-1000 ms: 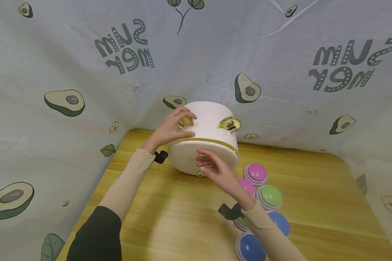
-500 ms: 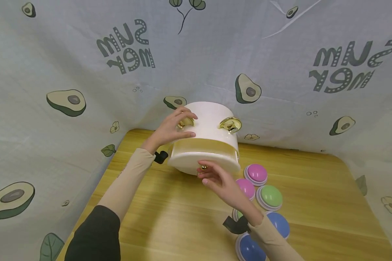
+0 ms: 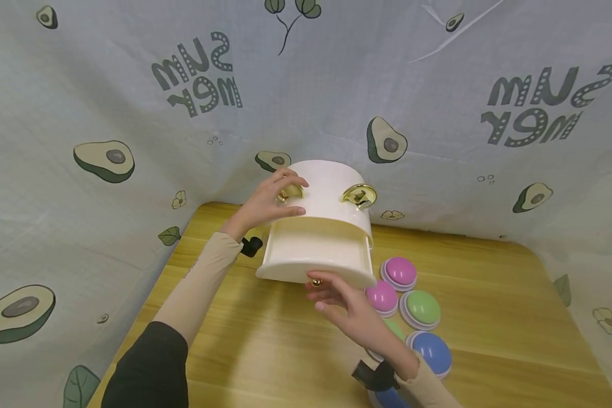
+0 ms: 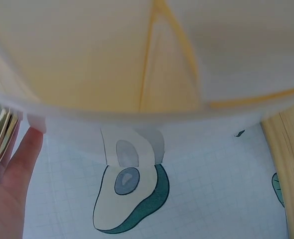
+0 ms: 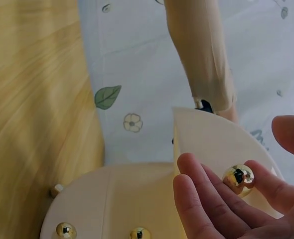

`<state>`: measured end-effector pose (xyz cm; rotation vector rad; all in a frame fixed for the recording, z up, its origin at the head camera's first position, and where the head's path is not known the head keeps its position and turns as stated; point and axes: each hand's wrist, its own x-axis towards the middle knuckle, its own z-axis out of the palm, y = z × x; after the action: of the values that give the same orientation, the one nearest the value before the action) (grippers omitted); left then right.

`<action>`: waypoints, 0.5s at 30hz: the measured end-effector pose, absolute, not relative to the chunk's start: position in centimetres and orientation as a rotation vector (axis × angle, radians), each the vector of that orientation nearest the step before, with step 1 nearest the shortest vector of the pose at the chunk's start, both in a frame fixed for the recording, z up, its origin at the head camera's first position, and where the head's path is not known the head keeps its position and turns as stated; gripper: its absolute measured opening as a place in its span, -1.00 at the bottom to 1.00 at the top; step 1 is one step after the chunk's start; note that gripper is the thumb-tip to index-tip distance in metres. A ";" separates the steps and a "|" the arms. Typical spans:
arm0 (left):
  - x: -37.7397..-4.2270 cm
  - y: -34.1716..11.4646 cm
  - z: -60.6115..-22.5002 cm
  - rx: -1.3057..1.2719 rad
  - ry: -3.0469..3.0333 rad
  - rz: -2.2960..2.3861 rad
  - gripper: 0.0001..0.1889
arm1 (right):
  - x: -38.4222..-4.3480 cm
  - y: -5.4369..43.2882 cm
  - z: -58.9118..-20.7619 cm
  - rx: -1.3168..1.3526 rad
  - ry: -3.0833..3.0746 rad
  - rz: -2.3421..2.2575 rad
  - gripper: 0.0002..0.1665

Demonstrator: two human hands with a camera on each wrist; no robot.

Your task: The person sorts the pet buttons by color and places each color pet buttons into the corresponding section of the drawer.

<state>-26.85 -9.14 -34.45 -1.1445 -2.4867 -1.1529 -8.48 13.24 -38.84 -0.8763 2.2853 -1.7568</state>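
A white rounded drawer box with gold ear-shaped handles stands at the back of the table. My left hand holds it, thumb and fingers bent around the left gold handle, fingertips on the white shell. In the left wrist view a finger touches the shell beside the gold. The upper drawer is pulled out and its pale inside shows. Its gold knob sits between the index and middle fingers of my right hand, the thumb apart from it.
Right of the box, several domed buttons on white bases lie on the wooden table: pink, green and blue. My right forearm partly covers some. An avocado-print cloth hangs close behind. More gold knobs show below.
The right hand has drawn the upper drawer outward toward me, from shut to well open, its fingers staying at the knob. The left hand has kept its place on the box.
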 end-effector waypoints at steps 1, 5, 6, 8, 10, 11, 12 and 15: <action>-26.8 -9.1 -34.4 -1.144 -2.489 -1.152 -0.52 | -8.3 13.2 -38.8 -0.881 2.280 -1.758 -0.45; -26.7 -9.1 -34.4 -1.153 -2.484 -1.170 -0.52 | -7.5 13.2 -39.0 -0.928 2.281 -1.759 -0.46; -26.7 -9.1 -34.4 -1.155 -2.481 -1.177 -0.52 | -7.4 13.2 -39.0 -0.948 2.290 -1.756 -0.47; -26.7 -9.1 -34.4 -1.159 -2.478 -1.189 -0.52 | -7.1 13.2 -39.0 -0.980 2.301 -1.752 -0.47; -26.7 -9.1 -34.3 -1.158 -2.479 -1.194 -0.52 | -6.8 13.2 -39.1 -1.002 2.305 -1.750 -0.47; -26.6 -9.1 -34.3 -1.157 -2.481 -1.194 -0.52 | -6.7 13.2 -39.2 -1.009 2.305 -1.747 -0.47; -26.6 -9.1 -34.3 -1.157 -2.482 -1.195 -0.52 | -6.6 13.2 -39.2 -1.010 2.303 -1.745 -0.48; -26.6 -9.0 -34.2 -1.157 -2.485 -1.190 -0.52 | -6.5 13.2 -39.3 -0.999 2.299 -1.740 -0.48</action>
<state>-26.59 -9.05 -34.25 -1.1574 -2.4847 -1.1903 -6.47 13.20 -39.33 -0.9990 2.2988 -1.7401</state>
